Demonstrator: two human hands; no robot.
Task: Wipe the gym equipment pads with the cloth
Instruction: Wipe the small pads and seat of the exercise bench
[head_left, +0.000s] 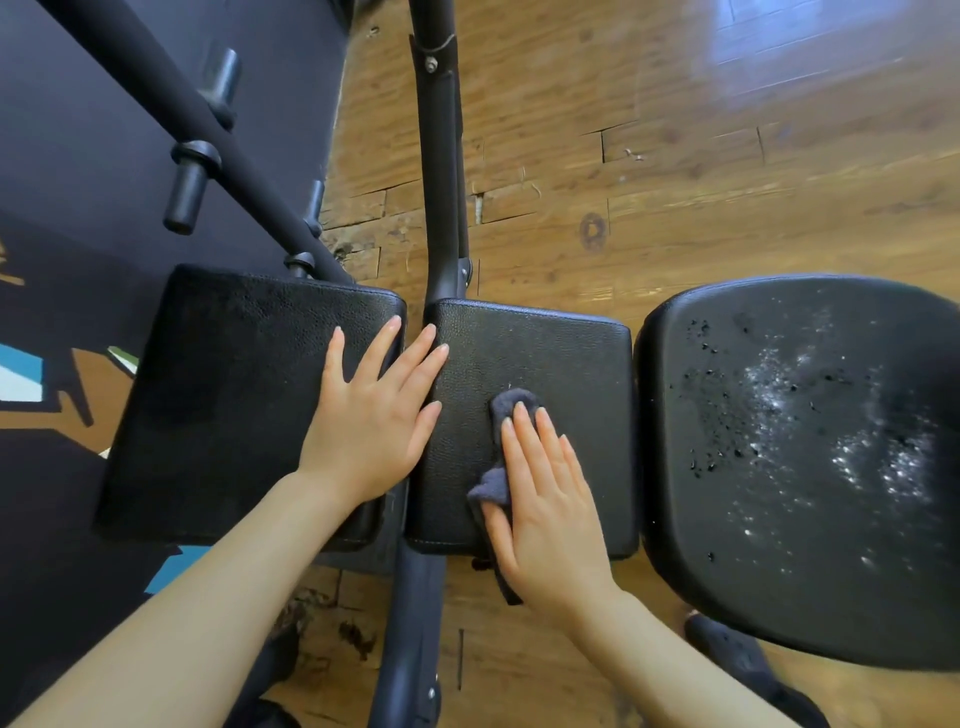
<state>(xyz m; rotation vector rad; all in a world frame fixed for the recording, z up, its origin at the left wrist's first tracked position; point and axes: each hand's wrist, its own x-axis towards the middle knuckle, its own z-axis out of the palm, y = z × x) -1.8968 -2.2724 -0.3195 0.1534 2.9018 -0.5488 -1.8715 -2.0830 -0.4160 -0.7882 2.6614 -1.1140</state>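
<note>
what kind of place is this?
Likely a small gym or home workout room: a black weight bench with padded sections on a metal frame, a dusty seat pad, a wooden plank floor, and a dark printed mat.

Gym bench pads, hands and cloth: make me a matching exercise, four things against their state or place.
Things:
1. left hand
2. cloth
3. round seat
4. left pad

States:
A. speckled with white dust and crumbs
B. pressed under the right hand on the middle pad
C. flat, spanning two pads
D. above the dark mat

Pairs: 1-C, 2-B, 3-A, 4-D
</note>
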